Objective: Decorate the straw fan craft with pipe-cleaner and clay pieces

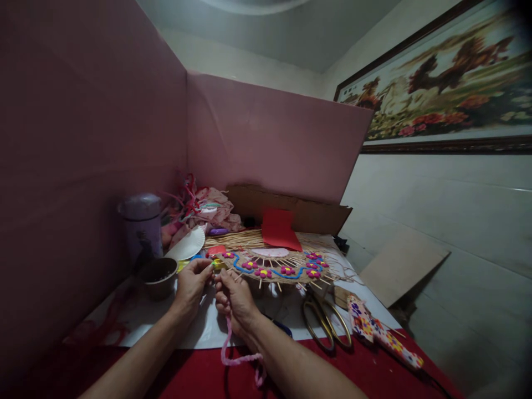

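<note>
A curved cardboard piece (274, 273) decorated with magenta flowers and a wavy blue line stands in front of me, with thin wooden sticks poking out along its edges. At its left end, my left hand (192, 284) is closed in a pinch; what sits between the fingertips is too small to make out. Just beside it, my right hand (236, 299) is curled shut around a length of fuzzy pink yarn (228, 354), whose loose end dangles below the palm. Both sets of fingertips are close together near the sticks at that end.
Brass-handled scissors (326, 324) and a flower-patterned glue gun (384, 338) lie at right. A dark bowl (158, 278) and a lidded purple cup (141, 227) stand at left. Behind are red paper (279, 228), wooden sticks (236, 239), a white pleated disc (189, 244) and bunched pink fabric (220, 208).
</note>
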A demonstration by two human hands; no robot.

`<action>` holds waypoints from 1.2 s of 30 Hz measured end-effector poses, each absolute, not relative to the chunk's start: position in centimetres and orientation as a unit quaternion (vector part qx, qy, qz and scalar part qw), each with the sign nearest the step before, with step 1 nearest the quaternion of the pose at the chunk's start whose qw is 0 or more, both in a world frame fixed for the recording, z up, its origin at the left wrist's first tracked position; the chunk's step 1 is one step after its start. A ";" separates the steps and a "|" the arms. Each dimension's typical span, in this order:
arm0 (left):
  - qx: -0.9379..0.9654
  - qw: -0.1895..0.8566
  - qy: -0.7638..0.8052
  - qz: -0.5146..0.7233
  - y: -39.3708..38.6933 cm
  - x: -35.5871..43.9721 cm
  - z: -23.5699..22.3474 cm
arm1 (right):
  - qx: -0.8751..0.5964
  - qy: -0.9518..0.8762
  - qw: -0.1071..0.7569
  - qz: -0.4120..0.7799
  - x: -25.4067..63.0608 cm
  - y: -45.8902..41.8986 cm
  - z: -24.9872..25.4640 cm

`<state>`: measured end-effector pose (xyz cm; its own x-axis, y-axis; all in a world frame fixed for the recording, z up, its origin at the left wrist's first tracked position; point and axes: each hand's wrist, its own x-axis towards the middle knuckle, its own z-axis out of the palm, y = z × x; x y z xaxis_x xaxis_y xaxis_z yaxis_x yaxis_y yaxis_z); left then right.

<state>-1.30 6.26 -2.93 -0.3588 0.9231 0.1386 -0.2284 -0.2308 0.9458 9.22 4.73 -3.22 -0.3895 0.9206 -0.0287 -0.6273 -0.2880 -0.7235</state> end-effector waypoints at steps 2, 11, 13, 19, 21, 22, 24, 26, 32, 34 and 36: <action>0.380 0.422 0.456 0.685 6.2 -1.3 -2.9 | -0.230 -0.321 0.503 0.769 9.2 4.7 -3.2; 0.381 0.426 0.453 0.684 6.4 -1.4 -3.0 | -0.233 -0.324 0.504 0.766 9.2 4.7 -3.2; 0.380 0.427 0.454 0.684 6.5 -1.4 -3.0 | -0.237 -0.324 0.502 0.766 9.2 4.7 -3.2; 0.375 0.431 0.459 0.681 6.4 -1.5 -3.1 | -0.238 -0.319 0.503 0.767 9.3 4.6 -3.0; 0.374 0.431 0.461 0.680 6.3 -1.5 -3.1 | -0.236 -0.319 0.504 0.767 9.3 4.6 -2.9; 0.372 0.430 0.463 0.680 6.3 -1.5 -3.1 | -0.236 -0.319 0.503 0.768 9.3 4.6 -3.0; 0.369 0.430 0.465 0.680 6.2 -1.4 -3.0 | -0.238 -0.319 0.500 0.769 9.3 4.6 -3.0; 0.365 0.432 0.465 0.681 6.1 -1.4 -2.8 | -0.241 -0.320 0.498 0.769 9.3 4.7 -3.0; 0.347 0.433 0.471 0.686 5.7 -1.3 -2.4 | -0.242 -0.327 0.500 0.764 9.3 4.6 -3.1; 0.344 0.431 0.477 0.685 5.6 -1.3 -2.4 | -0.243 -0.327 0.499 0.765 9.3 4.6 -3.0; 0.345 0.431 0.481 0.681 5.6 -1.3 -2.4 | -0.242 -0.325 0.498 0.767 9.3 4.6 -2.9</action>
